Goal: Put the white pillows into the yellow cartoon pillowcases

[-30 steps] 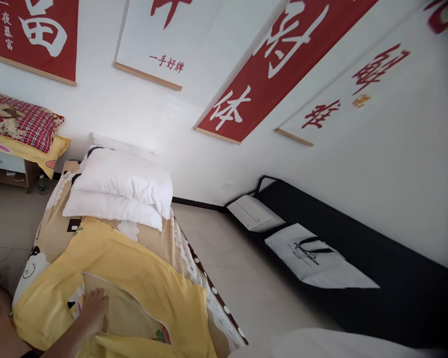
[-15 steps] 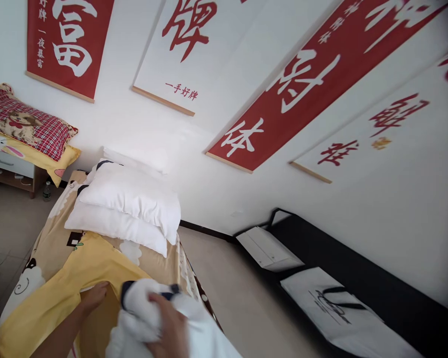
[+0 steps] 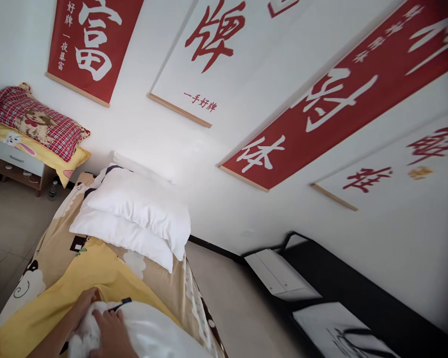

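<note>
The left red scroll [image 3: 91, 47] bears a large white 富, with small 一夜暴富 beside it. The white scroll [image 3: 212, 54] shows a red 牌 above small 一手好牌. The long red banner [image 3: 332, 104] ends in 体; its other characters are unclear.

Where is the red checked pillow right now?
The red checked pillow sits at the far left of the head view, atop a yellow pillow on a small cabinet, below the red banner.
</note>
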A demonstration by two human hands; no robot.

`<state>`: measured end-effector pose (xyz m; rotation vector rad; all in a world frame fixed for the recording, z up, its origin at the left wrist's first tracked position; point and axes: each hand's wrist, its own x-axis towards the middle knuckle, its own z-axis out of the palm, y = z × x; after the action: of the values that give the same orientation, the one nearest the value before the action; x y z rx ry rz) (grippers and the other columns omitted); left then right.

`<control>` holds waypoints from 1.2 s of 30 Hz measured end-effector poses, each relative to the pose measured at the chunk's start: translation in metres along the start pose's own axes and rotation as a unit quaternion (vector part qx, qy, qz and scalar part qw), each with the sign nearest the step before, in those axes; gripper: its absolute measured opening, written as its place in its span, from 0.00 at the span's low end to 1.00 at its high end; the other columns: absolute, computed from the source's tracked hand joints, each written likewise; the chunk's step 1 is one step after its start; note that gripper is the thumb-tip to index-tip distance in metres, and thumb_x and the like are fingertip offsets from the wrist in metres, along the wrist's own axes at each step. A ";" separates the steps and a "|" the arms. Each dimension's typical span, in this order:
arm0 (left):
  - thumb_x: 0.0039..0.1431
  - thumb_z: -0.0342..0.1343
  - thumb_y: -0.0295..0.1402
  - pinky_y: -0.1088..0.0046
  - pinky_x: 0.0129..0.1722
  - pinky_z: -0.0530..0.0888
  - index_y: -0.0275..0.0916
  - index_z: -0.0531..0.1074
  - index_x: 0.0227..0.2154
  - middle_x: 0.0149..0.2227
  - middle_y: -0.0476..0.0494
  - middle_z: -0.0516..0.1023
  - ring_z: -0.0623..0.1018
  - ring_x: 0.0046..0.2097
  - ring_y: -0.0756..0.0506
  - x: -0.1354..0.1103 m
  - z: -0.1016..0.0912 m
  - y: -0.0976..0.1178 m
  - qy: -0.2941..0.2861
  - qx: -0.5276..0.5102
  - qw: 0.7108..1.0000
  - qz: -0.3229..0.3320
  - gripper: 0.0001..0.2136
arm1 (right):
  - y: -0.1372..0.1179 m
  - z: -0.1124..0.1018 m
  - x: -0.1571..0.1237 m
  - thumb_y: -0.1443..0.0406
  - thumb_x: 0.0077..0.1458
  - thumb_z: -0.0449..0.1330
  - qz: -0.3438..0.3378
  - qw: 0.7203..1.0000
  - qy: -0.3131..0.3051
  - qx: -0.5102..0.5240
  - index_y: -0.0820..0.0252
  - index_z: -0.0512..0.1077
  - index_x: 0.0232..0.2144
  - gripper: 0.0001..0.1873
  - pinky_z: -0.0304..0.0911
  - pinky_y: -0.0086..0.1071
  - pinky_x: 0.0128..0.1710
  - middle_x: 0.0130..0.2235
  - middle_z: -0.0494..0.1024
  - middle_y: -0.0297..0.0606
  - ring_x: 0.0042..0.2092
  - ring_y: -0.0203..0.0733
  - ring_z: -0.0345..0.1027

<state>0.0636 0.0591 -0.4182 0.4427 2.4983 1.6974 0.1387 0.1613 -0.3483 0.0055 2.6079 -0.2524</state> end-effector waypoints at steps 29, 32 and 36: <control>0.61 0.47 0.25 0.53 0.54 0.71 0.34 0.74 0.52 0.38 0.32 0.82 0.81 0.44 0.36 -0.103 0.032 -0.028 -0.259 0.400 0.871 0.121 0.19 | 0.016 0.029 0.021 0.51 0.40 0.65 0.079 0.983 0.162 0.018 0.54 0.68 0.56 0.40 0.34 0.55 0.66 0.66 0.58 0.50 0.69 0.58 0.44; 0.61 0.53 0.28 0.61 0.48 0.75 0.40 0.78 0.44 0.28 0.41 0.82 0.81 0.34 0.41 -0.114 0.045 -0.060 -0.252 0.406 0.838 0.263 0.12 | 0.012 0.035 0.023 0.50 0.45 0.63 0.092 0.978 0.184 0.016 0.54 0.66 0.58 0.38 0.33 0.54 0.67 0.68 0.55 0.47 0.70 0.56 0.41; 0.60 0.59 0.37 0.65 0.46 0.74 0.45 0.76 0.37 0.25 0.49 0.81 0.80 0.37 0.43 -0.120 0.031 -0.091 -0.225 0.409 0.814 0.347 0.05 | 0.005 0.023 0.012 0.53 0.52 0.59 0.080 0.981 0.177 0.010 0.55 0.65 0.61 0.35 0.38 0.54 0.67 0.69 0.54 0.46 0.71 0.53 0.41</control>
<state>0.1683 0.0217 -0.5246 1.7469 2.6680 0.3224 0.1400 0.1621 -0.3747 0.2928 2.9368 -0.2387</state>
